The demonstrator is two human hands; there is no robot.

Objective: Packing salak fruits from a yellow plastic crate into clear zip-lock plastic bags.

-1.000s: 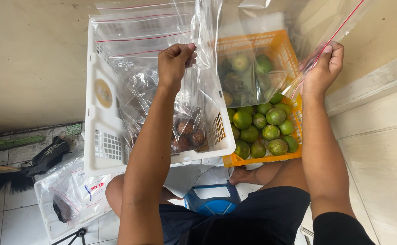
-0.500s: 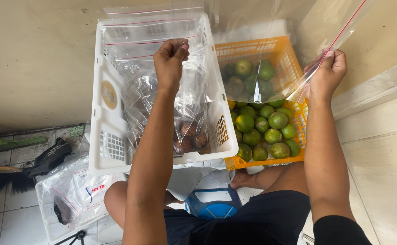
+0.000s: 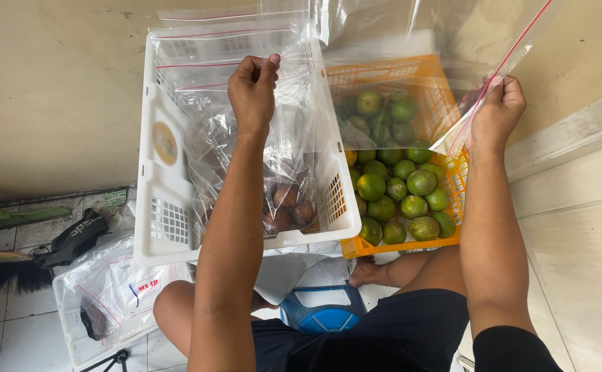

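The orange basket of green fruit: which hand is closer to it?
Right. The right hand holds a clear zip bag by the orange basket's right rim; the left hand is over the white basket beside it.

The scene is bright and lit evenly by soft daylight; the source itself cannot be seen. Shadows are weak, with only a soft dark area under the white crate point(image 3: 170, 227) and near the brush point(image 3: 12, 272) at the left edge. The clear plastic bag point(image 3: 445, 48) gives pale glare and reflections, so the green limes point(image 3: 411, 193) behind it look hazy. The picture is sharp in the middle, without motion blur. Straight lines bend a little toward the edges.
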